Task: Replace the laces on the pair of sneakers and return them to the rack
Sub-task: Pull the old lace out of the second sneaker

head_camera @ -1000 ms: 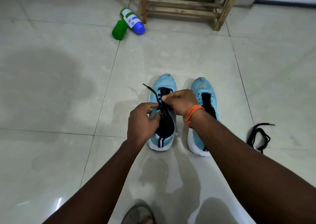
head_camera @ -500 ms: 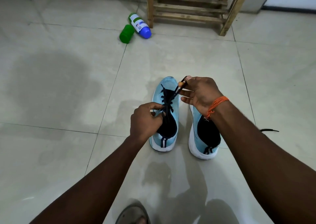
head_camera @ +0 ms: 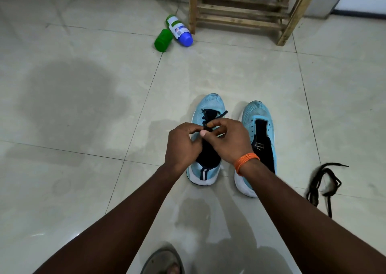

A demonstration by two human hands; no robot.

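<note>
Two light-blue sneakers stand side by side on the floor (head_camera: 83, 169), toes toward the wooden rack (head_camera: 246, 10) at the floor's far edge.

In the head view we see both hands gathered over the left sneaker (head_camera: 211, 104). The left hand (head_camera: 182, 146) has its fingers curled in at the eyelets, pinching the dark lace (head_camera: 216, 116) as far as we can tell. The right hand (head_camera: 231, 140), an orange band (head_camera: 246, 162) at its wrist, pinches the same lace between thumb and forefinger. The right sneaker (head_camera: 259, 127) shows bare eyelets. A loose lace (head_camera: 321, 181) lies near the floor's right edge, well apart from both shoes. A green bottle (head_camera: 163, 40) and a white bottle (head_camera: 180, 31) lie beside the rack's leg.

We judge two risks. Neither hand pins the shoe, so a hard tug could slide it. The hands also hide the eyelets, so one could be skipped or the ends left uneven.
</note>
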